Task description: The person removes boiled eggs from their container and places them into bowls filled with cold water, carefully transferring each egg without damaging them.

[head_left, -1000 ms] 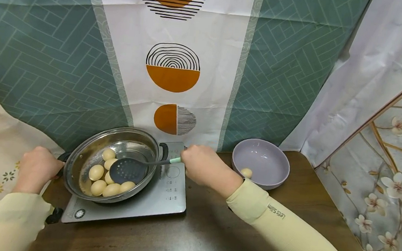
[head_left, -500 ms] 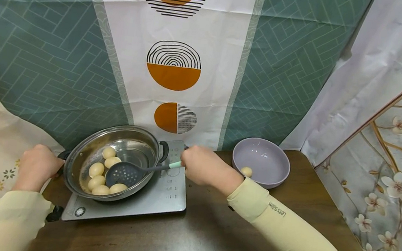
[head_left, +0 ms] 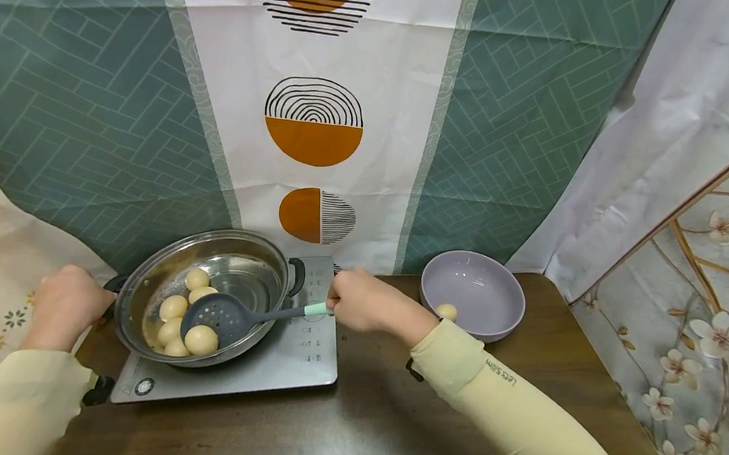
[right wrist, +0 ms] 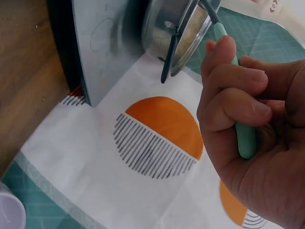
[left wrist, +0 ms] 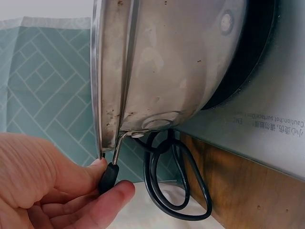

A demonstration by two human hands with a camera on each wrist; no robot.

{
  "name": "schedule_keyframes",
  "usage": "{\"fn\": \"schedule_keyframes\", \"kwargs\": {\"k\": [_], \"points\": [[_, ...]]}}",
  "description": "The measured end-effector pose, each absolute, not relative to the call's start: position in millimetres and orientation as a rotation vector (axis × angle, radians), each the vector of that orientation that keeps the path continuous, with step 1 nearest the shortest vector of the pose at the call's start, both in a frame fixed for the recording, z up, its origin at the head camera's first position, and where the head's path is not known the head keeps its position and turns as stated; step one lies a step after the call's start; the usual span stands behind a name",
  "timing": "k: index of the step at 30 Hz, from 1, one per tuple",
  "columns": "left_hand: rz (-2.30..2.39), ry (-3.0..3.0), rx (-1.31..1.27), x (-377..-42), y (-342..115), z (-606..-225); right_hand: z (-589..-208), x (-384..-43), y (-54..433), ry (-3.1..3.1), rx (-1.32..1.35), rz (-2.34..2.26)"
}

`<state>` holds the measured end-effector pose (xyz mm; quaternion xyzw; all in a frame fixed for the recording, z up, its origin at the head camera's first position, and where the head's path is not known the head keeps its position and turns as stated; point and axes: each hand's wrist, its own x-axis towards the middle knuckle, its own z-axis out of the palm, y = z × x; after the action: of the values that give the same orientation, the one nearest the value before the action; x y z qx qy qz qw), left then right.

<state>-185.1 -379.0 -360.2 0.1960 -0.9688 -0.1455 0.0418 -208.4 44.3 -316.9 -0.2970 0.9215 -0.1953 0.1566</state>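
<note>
Perforated skimmer (head_left: pixel 233 317) in metal pan (head_left: pixel 249 272)

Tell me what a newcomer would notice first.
Probably the orange shapes on the white backdrop strip. Next, the steel pan of pale balls on the cooktop, its handle in the left hand, the right hand holding a slotted ladle. One more ball lies in the lilac bowl at right.

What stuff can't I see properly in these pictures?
Head view: whatever's under the ladle, which covers it; signs on the hotplate, too small to read; one pan handle, mostly hidden by the left hand.
Left wrist view: the eggs, hidden by the pan.
Right wrist view: most of the bowl, cut by the left edge.
</note>
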Motion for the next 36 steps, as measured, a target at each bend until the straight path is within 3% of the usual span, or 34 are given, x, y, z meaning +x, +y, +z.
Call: {"fn": "schedule_keyframes", "kwargs": {"k": [36], "points": [[-0.471, -2.969, 0.602, -182.4, -377.2, -360.9, -315.3, -214.9, 58.9, 2.597, -0.616, -0.782]]}}
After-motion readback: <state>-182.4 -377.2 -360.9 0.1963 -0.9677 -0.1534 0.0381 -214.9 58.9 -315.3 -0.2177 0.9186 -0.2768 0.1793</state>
